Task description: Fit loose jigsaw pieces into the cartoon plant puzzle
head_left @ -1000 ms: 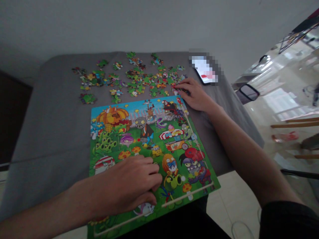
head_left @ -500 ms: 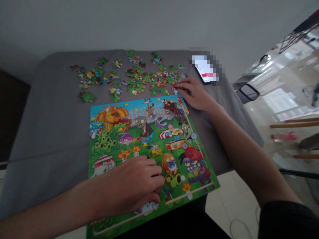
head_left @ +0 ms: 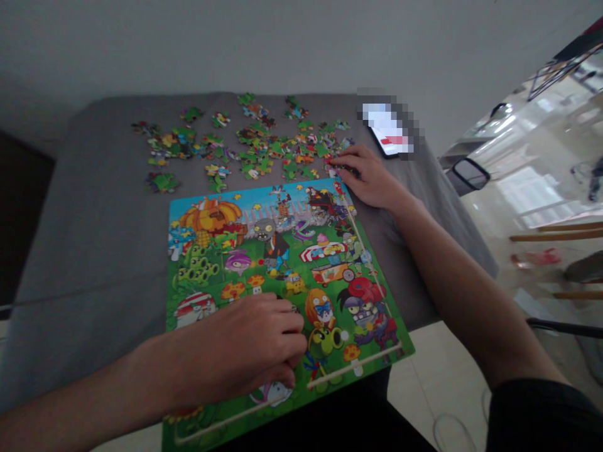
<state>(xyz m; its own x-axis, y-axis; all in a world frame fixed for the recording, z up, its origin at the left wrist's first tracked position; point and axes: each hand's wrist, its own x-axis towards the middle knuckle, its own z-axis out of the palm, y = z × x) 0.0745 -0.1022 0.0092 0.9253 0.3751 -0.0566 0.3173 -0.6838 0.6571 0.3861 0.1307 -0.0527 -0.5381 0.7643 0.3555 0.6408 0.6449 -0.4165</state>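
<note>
A colourful cartoon puzzle board (head_left: 282, 251) lies over the table's near edge, with thin pale strips along parts of its right and bottom borders. My left hand (head_left: 249, 345) rests on its lower middle, fingers curled and closed. Whatever lies under those fingertips is hidden. Beyond the board's top right corner, my right hand (head_left: 367, 176) reaches to the end of the loose jigsaw pieces (head_left: 277, 147). Its fingers are stretched out and apart, the tips touching a few pink and white jigsaw pieces (head_left: 332, 169).
Several more jigsaw pieces (head_left: 162, 182) are spread along the far side of the grey-covered table (head_left: 103, 251). A phone (head_left: 386, 132) with a lit, partly blurred screen lies at the back right. Behind stands a plain wall (head_left: 211, 44). Wooden bars (head_left: 556, 232) show at right.
The view has shifted very slightly, and my left hand sits marginally further left. My right hand stays at the same pieces.
</note>
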